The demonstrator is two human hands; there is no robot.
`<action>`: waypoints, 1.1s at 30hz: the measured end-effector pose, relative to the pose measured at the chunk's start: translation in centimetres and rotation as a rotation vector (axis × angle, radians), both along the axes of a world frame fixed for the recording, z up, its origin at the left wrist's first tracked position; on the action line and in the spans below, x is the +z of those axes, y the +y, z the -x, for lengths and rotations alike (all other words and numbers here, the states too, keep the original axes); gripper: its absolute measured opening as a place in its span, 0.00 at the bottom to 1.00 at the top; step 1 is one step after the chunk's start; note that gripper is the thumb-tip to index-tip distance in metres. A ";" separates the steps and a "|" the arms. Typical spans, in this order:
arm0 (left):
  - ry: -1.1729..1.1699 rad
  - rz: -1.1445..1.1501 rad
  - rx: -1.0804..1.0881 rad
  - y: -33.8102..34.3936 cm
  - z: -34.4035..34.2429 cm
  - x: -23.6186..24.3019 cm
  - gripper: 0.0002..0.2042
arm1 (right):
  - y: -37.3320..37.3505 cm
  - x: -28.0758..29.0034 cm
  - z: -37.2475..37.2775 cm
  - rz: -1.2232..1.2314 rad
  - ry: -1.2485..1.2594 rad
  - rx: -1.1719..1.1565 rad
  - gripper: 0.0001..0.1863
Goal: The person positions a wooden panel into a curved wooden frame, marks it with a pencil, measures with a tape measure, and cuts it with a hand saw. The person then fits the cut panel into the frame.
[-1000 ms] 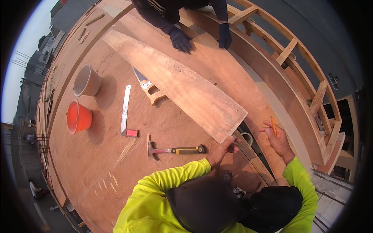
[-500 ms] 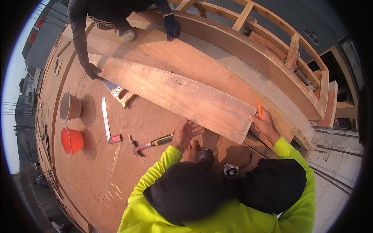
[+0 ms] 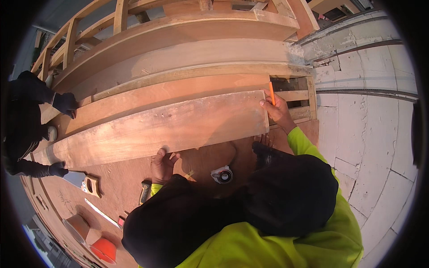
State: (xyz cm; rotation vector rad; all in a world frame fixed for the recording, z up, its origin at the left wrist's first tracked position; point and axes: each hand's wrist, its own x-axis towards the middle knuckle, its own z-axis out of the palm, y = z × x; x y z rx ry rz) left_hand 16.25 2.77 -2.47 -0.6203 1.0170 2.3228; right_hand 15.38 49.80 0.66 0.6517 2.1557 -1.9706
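Observation:
A long, pale, weathered board [image 3: 192, 120] lies crosswise in front of me, over a smoother plywood strip [image 3: 192, 85]. My right hand [image 3: 278, 109] grips its right end and also holds an upright orange pencil [image 3: 271, 94]. My left hand [image 3: 163, 165] grips the board's near edge with curled fingers. A co-worker's dark-gloved hand [image 3: 58, 169] is at the left end, and their other glove [image 3: 66, 103] rests by the strip behind. A round silver-and-black device [image 3: 222, 175] lies below the board. A hammer handle [image 3: 145, 191] shows beside my left sleeve.
A handsaw [image 3: 91, 185], metal square [image 3: 100, 212], grey bucket [image 3: 77, 227] and red bucket [image 3: 104, 248] lie at lower left. A timber frame [image 3: 120, 15] runs along the back. A pale block ledge [image 3: 353, 129] borders the right; slatted openings [image 3: 290, 96] lie beside the board's end.
The view has swung right, so the board now lies more level across it. My left hand moved from the end onto the long edge; my right hand, with the pencil, took hold of the end.

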 end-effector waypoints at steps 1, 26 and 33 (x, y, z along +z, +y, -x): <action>-0.005 -0.060 -0.062 0.9 0.2 -0.2 0.13 | 1.1 -0.5 -0.4 -0.025 0.019 -0.014 0.28; -0.258 0.296 -0.242 4.5 2.1 -2.7 0.12 | 7.5 -5.6 0.6 -0.117 -0.030 -0.095 0.23; -0.256 0.316 -0.233 4.0 1.7 -3.7 0.11 | 6.9 -5.6 0.7 -0.090 -0.061 -0.182 0.21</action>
